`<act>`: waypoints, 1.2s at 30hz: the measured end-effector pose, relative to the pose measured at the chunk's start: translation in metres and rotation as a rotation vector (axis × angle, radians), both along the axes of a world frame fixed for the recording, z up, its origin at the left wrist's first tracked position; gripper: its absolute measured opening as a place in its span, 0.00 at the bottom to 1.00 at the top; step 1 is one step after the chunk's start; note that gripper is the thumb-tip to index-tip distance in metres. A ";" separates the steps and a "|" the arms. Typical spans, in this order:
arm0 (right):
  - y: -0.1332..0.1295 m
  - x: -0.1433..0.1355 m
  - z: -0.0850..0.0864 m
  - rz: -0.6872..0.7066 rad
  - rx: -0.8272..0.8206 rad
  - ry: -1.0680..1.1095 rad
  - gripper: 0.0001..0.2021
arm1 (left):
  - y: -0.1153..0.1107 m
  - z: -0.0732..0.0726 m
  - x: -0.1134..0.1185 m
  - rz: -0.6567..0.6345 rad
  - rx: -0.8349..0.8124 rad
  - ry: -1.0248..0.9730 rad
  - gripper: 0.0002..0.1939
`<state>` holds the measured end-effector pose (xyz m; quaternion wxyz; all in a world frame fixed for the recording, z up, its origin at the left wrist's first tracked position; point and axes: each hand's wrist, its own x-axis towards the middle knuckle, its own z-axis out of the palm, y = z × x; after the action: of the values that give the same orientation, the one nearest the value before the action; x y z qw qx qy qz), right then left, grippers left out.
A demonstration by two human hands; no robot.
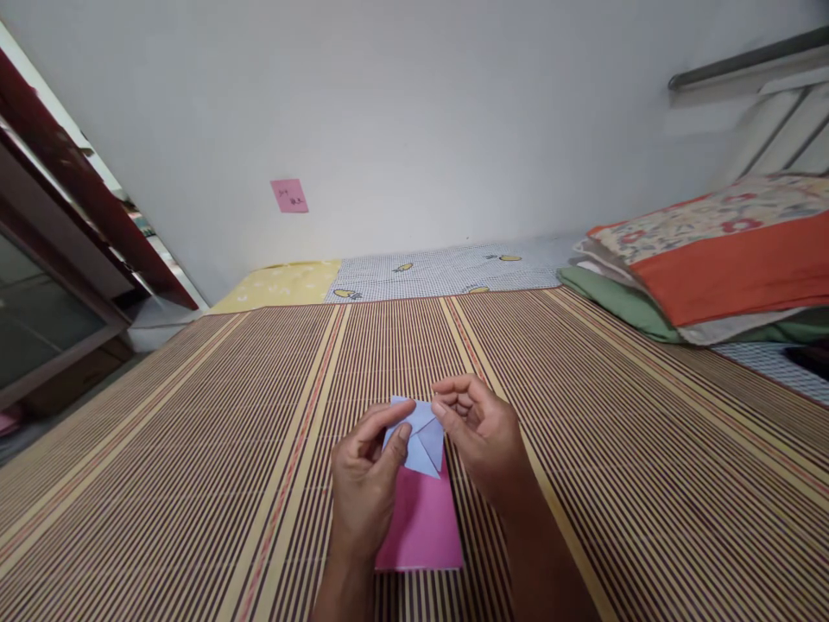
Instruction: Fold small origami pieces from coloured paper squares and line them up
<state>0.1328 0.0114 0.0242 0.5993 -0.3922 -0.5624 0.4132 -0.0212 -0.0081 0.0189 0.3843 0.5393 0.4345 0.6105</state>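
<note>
A light blue sheet of folded paper (pixel 422 451) is held up in front of me, with crease lines and triangular flaps meeting near its middle. My left hand (pixel 372 462) grips its left side, thumb on the front face. At the upper right corner, the thumb and bent fingers of my right hand (pixel 483 432) close on the paper's edge; the exact contact is partly hidden. Below the blue paper lies a pink rectangle of paper (pixel 420 527) on the striped mat, its top end covered by the blue paper and my hands.
The striped bamboo mat (pixel 226 449) spreads over the bed. Folded bedding (pixel 725 259) in orange, floral and green is piled at the right. A pink note (pixel 289 196) sticks to the white wall (pixel 453 112). Yellow cloth (pixel 285 285) and checked cloth (pixel 440 275) line the far edge.
</note>
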 end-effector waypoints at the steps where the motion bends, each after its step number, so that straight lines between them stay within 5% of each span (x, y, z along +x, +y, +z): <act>1: 0.000 0.001 0.000 0.005 -0.003 0.001 0.06 | 0.000 0.001 0.001 0.002 -0.003 0.001 0.10; 15: 0.000 0.007 -0.003 0.199 -0.166 -0.126 0.14 | -0.003 0.006 0.005 -0.091 0.061 0.109 0.08; 20: 0.000 0.009 -0.003 0.161 -0.143 0.014 0.14 | -0.003 0.006 0.010 -0.076 -0.072 -0.209 0.27; 25: 0.002 0.013 -0.003 0.082 -0.097 0.058 0.15 | -0.004 0.005 0.007 -0.155 -0.176 -0.138 0.08; 36: 0.001 0.010 -0.001 0.104 -0.090 0.076 0.15 | -0.004 0.005 0.012 -0.099 -0.130 -0.185 0.09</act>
<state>0.1430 0.0119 0.0232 0.5798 -0.3730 -0.5396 0.4832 -0.0095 -0.0120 0.0238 0.4867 0.4755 0.4087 0.6083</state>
